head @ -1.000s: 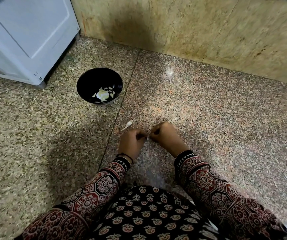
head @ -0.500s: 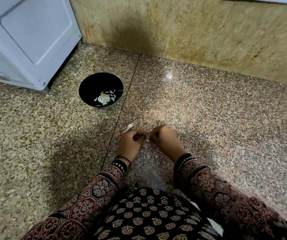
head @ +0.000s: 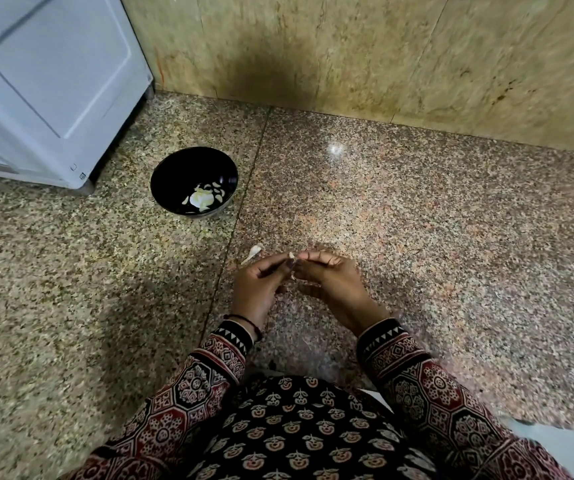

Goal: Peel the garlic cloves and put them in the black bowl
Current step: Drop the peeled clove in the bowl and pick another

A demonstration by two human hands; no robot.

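Note:
A black bowl (head: 194,169) stands on the speckled floor at the upper left and holds several pale garlic cloves (head: 206,199). My left hand (head: 259,285) and my right hand (head: 330,280) meet fingertip to fingertip just above the floor, nearer to me than the bowl. Between them they pinch a small garlic clove (head: 292,256), of which only a pale tip shows. A loose scrap of garlic skin (head: 254,251) lies on the floor just left of my left hand.
A white appliance (head: 46,81) fills the upper left corner, close to the bowl. A beige stone wall (head: 382,57) runs along the back. My patterned sleeves and lap (head: 296,427) fill the bottom of the view.
My hands have turned and lifted a little, fingers now more spread, with the clove's tip showing between them. The view has shifted slightly; the bowl has not moved.

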